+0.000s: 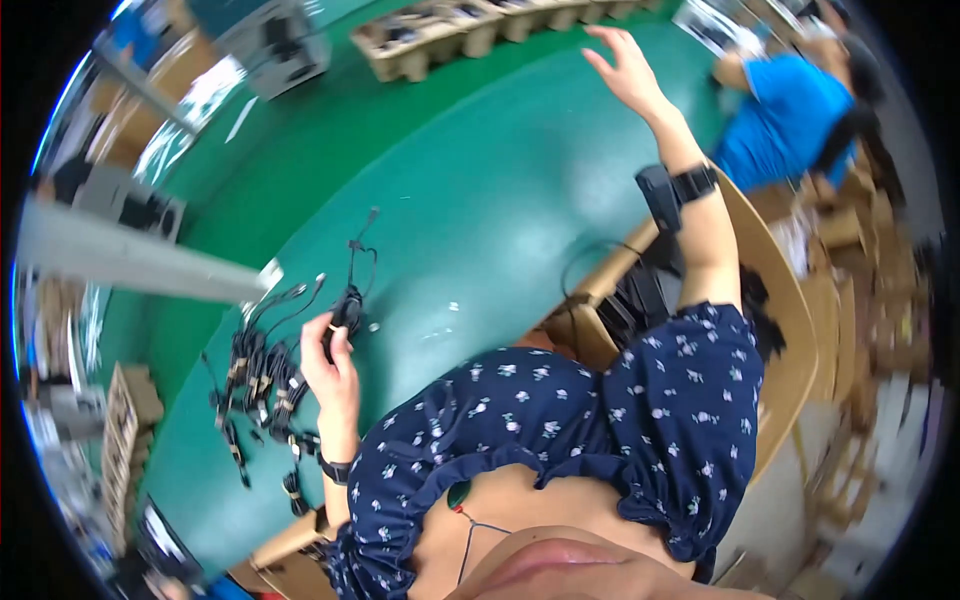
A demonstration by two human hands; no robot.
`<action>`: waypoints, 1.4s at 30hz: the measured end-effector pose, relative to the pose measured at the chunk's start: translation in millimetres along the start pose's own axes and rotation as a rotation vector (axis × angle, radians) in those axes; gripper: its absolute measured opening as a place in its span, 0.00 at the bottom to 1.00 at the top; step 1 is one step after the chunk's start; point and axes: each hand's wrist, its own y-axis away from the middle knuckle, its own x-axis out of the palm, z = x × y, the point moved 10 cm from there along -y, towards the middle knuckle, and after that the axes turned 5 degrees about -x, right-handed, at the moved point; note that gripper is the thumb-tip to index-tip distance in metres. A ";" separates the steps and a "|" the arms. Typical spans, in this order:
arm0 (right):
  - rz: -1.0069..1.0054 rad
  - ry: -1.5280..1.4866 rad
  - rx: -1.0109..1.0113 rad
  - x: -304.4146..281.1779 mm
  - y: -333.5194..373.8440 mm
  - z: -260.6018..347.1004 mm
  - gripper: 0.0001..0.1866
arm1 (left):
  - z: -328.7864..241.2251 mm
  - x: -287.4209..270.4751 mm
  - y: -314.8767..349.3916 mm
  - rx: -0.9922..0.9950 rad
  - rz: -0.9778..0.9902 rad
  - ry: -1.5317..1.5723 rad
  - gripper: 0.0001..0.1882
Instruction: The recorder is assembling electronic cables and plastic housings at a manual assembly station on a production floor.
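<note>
left hand [331, 368]: pinching black cable bundle [348, 306], beside cable pile [262, 368] | right hand [630, 78]: spread, well apart from pile

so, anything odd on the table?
Slightly: small pale scraps lie loose on the green table, right of the left hand and its black cable bundle. They look like litter; too small to identify.

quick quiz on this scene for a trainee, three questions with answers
1. Which hand holds a black cable bundle?
2. True or false: the right hand is empty.
3. What colour is the table under the pile of black cables? a) white b) green c) red

Key: 1. The left hand. 2. True. 3. b
</note>
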 end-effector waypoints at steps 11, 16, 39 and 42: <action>-0.225 -0.066 0.619 -131.9 198.2 -127.6 0.13 | 48.7 50.9 -1.1 0.022 0.170 -0.138 0.09; 0.416 0.202 0.864 -57.1 313.5 -152.3 0.22 | 38.2 52.1 -2.8 0.004 0.182 -0.318 0.12; -0.164 -0.450 0.566 -66.5 134.8 -7.9 0.11 | -3.7 60.6 -5.3 0.160 0.255 -0.264 0.14; 0.047 -0.506 0.406 1.1 72.8 30.7 0.14 | -7.2 54.9 -3.7 0.149 0.207 -0.263 0.14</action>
